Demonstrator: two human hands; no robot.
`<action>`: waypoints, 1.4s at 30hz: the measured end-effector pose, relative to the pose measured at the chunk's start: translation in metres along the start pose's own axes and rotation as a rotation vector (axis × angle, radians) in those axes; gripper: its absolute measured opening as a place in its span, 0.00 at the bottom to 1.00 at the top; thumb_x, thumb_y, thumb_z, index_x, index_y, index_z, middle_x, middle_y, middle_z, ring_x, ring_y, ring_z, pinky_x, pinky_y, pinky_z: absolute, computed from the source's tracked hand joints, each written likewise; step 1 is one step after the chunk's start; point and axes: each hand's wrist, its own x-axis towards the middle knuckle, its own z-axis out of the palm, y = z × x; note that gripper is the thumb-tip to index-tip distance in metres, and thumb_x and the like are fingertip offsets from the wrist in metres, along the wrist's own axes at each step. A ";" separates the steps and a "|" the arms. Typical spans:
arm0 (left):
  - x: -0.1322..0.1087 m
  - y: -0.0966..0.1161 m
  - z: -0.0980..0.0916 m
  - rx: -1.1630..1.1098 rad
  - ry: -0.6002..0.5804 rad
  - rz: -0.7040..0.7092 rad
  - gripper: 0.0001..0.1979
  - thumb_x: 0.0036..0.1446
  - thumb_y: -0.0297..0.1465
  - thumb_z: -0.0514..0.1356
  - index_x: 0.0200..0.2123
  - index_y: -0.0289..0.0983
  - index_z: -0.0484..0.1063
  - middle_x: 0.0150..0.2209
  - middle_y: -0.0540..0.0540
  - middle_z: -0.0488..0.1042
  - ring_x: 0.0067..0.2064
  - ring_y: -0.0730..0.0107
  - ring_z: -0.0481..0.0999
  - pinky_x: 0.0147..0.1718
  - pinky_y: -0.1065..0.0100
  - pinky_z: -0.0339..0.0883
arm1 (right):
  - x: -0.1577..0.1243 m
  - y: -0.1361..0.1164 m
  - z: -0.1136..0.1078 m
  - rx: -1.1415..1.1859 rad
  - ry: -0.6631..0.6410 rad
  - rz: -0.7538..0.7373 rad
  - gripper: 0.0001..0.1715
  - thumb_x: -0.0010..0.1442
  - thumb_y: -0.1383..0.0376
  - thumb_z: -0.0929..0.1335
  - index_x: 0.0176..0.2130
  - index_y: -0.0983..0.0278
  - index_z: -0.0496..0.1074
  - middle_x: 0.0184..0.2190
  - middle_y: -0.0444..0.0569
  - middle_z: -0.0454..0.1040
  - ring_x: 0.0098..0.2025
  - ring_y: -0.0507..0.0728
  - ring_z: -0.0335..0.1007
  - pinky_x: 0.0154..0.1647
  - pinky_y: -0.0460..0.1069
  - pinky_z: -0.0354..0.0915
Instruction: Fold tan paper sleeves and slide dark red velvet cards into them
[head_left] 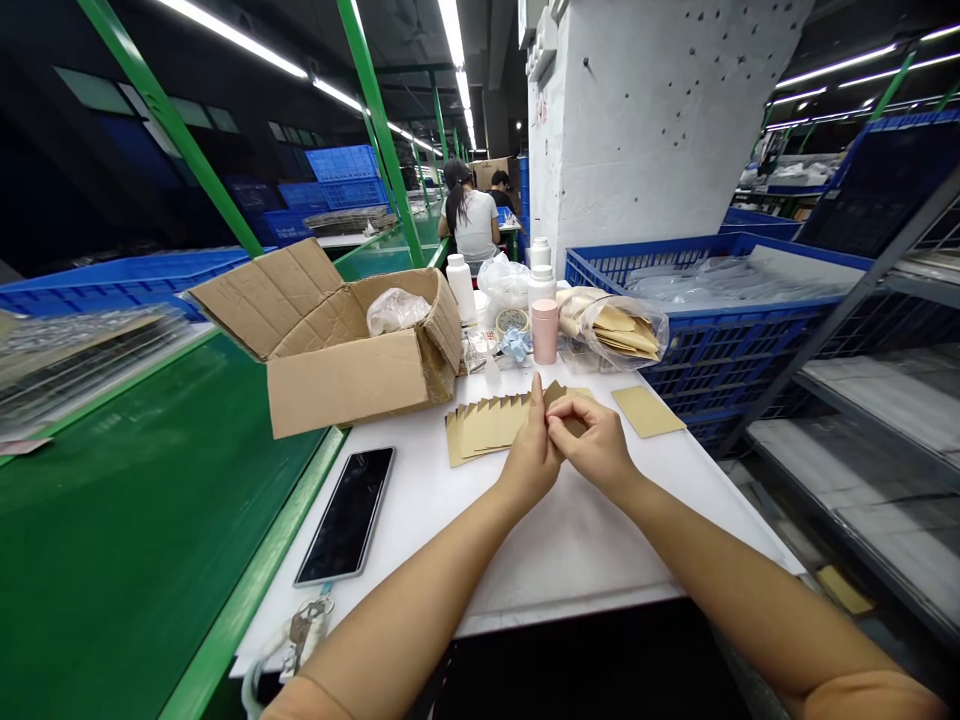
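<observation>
My left fingers [537,398] and right fingers [571,408] are closed, pinching a kraft paper sheet [559,397], just beside fanned kraft sheets [480,428] on the table [525,545].

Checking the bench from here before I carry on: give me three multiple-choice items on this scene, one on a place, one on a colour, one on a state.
1. Where does the phone lie?
A) Inside a box
B) On the white table, left of the left hand
C) On a crate

2. What colour is the crate right of the table?
A) Red
B) Yellow
C) Blue

3. What state is the cardboard box in?
A) Flaps open
B) Taped shut
C) Folded flat

1 B: the phone lies face up beside the hands.
2 C: its slatted walls show blue.
3 A: its flaps stand up, with a plastic bag inside.
</observation>
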 end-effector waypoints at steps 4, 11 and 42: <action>-0.001 0.002 -0.001 0.073 0.012 0.045 0.39 0.59 0.27 0.50 0.64 0.35 0.24 0.53 0.35 0.65 0.51 0.60 0.68 0.50 0.59 0.61 | -0.002 0.000 -0.001 0.025 0.001 -0.005 0.04 0.50 0.70 0.66 0.26 0.62 0.70 0.28 0.47 0.74 0.33 0.56 0.71 0.40 0.51 0.67; -0.001 -0.002 -0.001 0.132 0.026 0.055 0.39 0.59 0.26 0.49 0.64 0.38 0.23 0.55 0.34 0.64 0.52 0.57 0.67 0.50 0.55 0.61 | -0.003 0.001 -0.001 0.035 -0.005 -0.004 0.05 0.49 0.71 0.66 0.26 0.62 0.70 0.28 0.47 0.74 0.33 0.55 0.71 0.39 0.50 0.67; -0.001 0.007 0.002 -0.193 0.051 0.018 0.26 0.63 0.29 0.47 0.63 0.35 0.45 0.63 0.41 0.52 0.63 0.63 0.51 0.61 0.62 0.46 | 0.004 0.011 -0.002 -0.285 0.187 -0.064 0.04 0.48 0.69 0.66 0.24 0.60 0.70 0.35 0.47 0.66 0.43 0.59 0.61 0.48 0.56 0.59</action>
